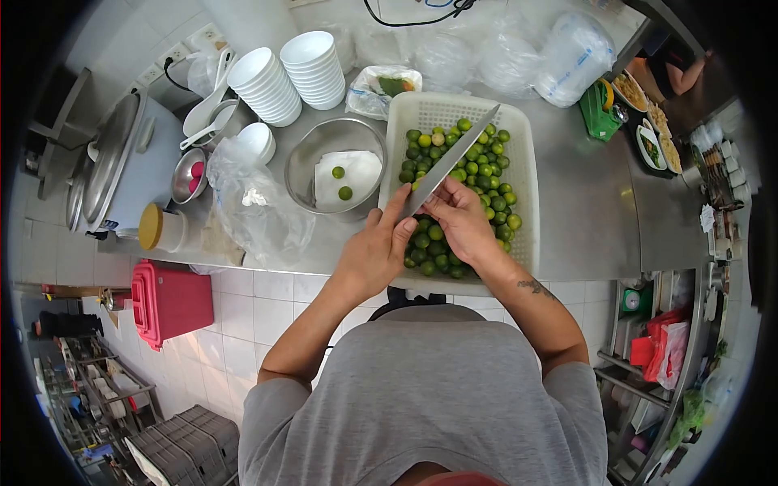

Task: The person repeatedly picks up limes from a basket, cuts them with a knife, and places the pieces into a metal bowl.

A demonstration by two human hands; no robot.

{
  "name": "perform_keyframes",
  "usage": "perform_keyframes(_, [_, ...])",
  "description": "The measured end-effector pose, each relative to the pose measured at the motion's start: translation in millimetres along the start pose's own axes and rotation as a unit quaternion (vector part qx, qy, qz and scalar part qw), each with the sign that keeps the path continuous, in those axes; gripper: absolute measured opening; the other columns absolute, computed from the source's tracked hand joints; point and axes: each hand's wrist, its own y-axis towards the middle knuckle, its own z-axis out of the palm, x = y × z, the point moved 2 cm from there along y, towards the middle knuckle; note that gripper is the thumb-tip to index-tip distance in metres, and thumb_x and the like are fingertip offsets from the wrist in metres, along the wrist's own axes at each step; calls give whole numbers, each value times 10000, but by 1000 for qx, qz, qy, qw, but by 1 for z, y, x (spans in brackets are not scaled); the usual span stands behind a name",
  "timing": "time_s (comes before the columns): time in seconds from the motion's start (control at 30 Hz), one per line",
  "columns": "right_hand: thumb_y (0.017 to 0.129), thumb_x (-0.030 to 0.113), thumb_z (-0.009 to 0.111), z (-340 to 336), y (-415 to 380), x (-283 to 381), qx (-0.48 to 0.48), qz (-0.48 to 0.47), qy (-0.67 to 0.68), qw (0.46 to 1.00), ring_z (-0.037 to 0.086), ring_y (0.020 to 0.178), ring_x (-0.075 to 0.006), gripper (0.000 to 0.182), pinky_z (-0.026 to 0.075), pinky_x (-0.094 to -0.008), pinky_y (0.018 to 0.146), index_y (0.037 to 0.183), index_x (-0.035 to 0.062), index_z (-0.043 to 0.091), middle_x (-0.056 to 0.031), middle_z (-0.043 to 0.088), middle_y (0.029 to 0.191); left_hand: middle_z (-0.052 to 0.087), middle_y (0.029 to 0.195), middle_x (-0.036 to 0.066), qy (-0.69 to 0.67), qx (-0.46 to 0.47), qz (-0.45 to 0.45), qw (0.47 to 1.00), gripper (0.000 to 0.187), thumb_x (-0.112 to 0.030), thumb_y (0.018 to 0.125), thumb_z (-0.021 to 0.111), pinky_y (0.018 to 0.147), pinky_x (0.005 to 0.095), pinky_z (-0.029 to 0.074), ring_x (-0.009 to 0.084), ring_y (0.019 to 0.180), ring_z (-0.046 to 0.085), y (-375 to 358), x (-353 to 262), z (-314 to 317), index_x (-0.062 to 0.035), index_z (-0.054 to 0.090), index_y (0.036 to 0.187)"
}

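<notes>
A large knife (pixel 452 164) with a long, wide blade points up and to the right over a white plastic basket (pixel 527 162) of green limes (pixel 486 168). My left hand (pixel 374 249) is closed at the lower end of the blade, where the handle is hidden. Close beside it, my right hand (pixel 463 217) has its fingers pinched together by the blade's edge; whatever they hold is covered. Left of the basket, a steel bowl (pixel 298 166) contains white paper (pixel 344 170) with two limes on it.
Stacks of white bowls (pixel 312 69) and a clear plastic bag (pixel 255 198) occupy the counter's left side. Behind the basket lie wrapped plastic packs (pixel 571 61). A green box (pixel 601 109) and food trays (pixel 652 138) stand right. Below left is a red bin (pixel 170 300).
</notes>
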Motion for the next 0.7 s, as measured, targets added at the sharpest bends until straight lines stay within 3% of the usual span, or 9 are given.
perform_keyframes(0.1, [934, 45, 592, 1, -3, -8, 13, 13, -27, 999, 607, 903, -139, 188, 521, -298, 816, 1106, -31, 577, -67, 622, 993, 550, 1265, 263, -15, -17, -12, 1000, 487, -388, 1037, 343, 890, 444, 465, 422, 1101, 584, 0, 1, 3, -125, 329, 1447])
perform_keyframes(0.2, [937, 51, 591, 5, -6, -11, 14, 38, -52, 998, 610, 899, -135, 201, 519, -291, 813, 1115, -39, 575, -70, 627, 987, 537, 1194, 294, -53, -29, -4, 998, 448, -374, 1025, 372, 828, 525, 471, 488, 985, 586, 4, 5, 3, -114, 352, 1390])
perform_keyframes(0.33, [937, 69, 588, 7, -2, -9, 73, 54, -22, 996, 616, 906, -144, 233, 512, -285, 830, 1140, -44, 580, -74, 641, 996, 556, 1179, 302, -81, -40, -1, 996, 424, -377, 1023, 387, 862, 497, 467, 487, 1012, 580, 5, 9, 0, -81, 400, 1326])
perform_keyframes(0.43, [932, 83, 591, 0, 5, 24, 103, 71, -169, 978, 620, 924, -153, 272, 512, -291, 846, 1184, -19, 585, -78, 652, 1014, 568, 1185, 307, -95, -63, -4, 994, 451, -391, 1025, 390, 896, 461, 459, 474, 1057, 576, 7, 15, -12, -60, 416, 1330])
perform_keyframes(0.5, [926, 98, 587, -32, 20, 55, 58, -15, -368, 928, 635, 949, -168, 274, 517, -300, 850, 1195, 50, 610, -89, 667, 1068, 574, 1205, 303, -116, -78, -57, 989, 494, -404, 1026, 388, 927, 431, 449, 455, 1103, 572, 5, 14, -29, -36, 417, 1353])
perform_keyframes(0.53, [935, 98, 581, -60, 31, 59, 49, -64, -456, 886, 621, 952, -165, 243, 505, -305, 871, 1164, 27, 621, -107, 660, 1090, 572, 1218, 299, -120, -97, -70, 986, 518, -412, 1027, 382, 946, 417, 438, 437, 1126, 568, 6, 20, -35, -27, 403, 1374])
perform_keyframes(0.57, [903, 101, 619, -70, 30, 67, 13, -31, -533, 845, 645, 918, -220, 215, 514, -334, 846, 1096, 8, 635, -134, 663, 1036, 570, 1232, 294, -124, -117, -84, 982, 543, -419, 1029, 377, 965, 402, 427, 418, 1149, 564, 7, 28, -41, -18, 389, 1395])
perform_keyframes(0.67, [861, 111, 660, -90, 27, 50, 79, -32, -708, 701, 652, 895, -284, 236, 515, -371, 819, 1066, -2, 631, -156, 656, 966, 557, 1271, 284, -117, -160, -100, 975, 603, -445, 1029, 363, 1012, 372, 394, 376, 1204, 544, 10, 45, -50, 2, 357, 1432])
perform_keyframes(0.7, [829, 117, 686, -84, 27, 49, 85, 0, -696, 713, 644, 880, -313, 250, 510, -392, 798, 1038, -9, 631, -160, 653, 948, 550, 1282, 285, -123, -165, -98, 974, 612, -453, 1028, 360, 1023, 368, 385, 367, 1220, 533, 10, 44, -50, 4, 357, 1435])
